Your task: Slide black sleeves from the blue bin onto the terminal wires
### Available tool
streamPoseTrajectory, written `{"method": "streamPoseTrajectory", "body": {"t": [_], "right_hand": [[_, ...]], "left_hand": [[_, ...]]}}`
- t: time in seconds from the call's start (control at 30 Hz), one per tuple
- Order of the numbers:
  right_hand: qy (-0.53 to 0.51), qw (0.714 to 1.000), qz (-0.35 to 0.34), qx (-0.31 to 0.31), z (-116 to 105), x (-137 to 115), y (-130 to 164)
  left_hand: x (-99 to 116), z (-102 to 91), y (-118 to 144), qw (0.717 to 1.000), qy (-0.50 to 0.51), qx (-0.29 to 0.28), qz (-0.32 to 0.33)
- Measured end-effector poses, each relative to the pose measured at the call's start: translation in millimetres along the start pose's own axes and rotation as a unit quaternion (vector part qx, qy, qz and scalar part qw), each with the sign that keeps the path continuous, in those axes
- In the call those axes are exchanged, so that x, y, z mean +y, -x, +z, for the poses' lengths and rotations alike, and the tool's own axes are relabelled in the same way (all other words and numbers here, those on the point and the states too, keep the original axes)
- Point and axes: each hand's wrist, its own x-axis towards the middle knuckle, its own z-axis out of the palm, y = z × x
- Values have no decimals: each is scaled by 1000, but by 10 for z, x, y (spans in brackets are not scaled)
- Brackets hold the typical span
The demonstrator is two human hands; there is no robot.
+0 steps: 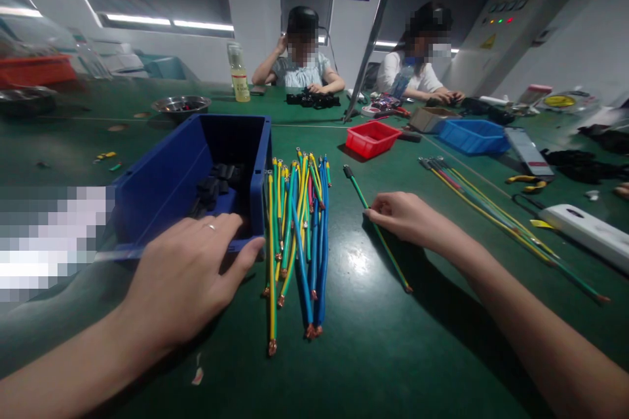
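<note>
My right hand (405, 217) pinches a green-and-yellow wire (386, 248) near its middle. A black cap covers the wire's far end, and bare copper shows at the near end. My left hand (189, 268) lies over the front edge of a dark blue bin (157, 186), its thumb spread from the fingers; the fingertips are hidden inside. Small black caps (220, 183) lie in that bin. Between my hands is a bundle of wires (295, 216), yellow-green, blue and a little red, with lugs at the far ends and bare copper at the near ends.
A red tray (372, 139) and a blue tray (472, 136) stand beyond my right hand. More wires (491, 216) lie at the right beside a white power strip (590, 236). A metal bowl (181, 105) sits behind the bin. Two people (307, 69) sit across the table.
</note>
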Motion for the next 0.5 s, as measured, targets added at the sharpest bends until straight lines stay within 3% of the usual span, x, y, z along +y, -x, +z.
{"method": "streamPoseTrajectory", "body": {"t": [0.13,0.33,0.5], "right_hand": [[20,999,34,19,14,3,-17],[58,993,94,42,31,-5,-11],[80,986,138,40,-20,121,-16]], "left_hand": [[1,-9,9,1000,15,10,0],[-17,-4,19,999,41,-19,1],[-31,11,36,999,47,-9,8]]}}
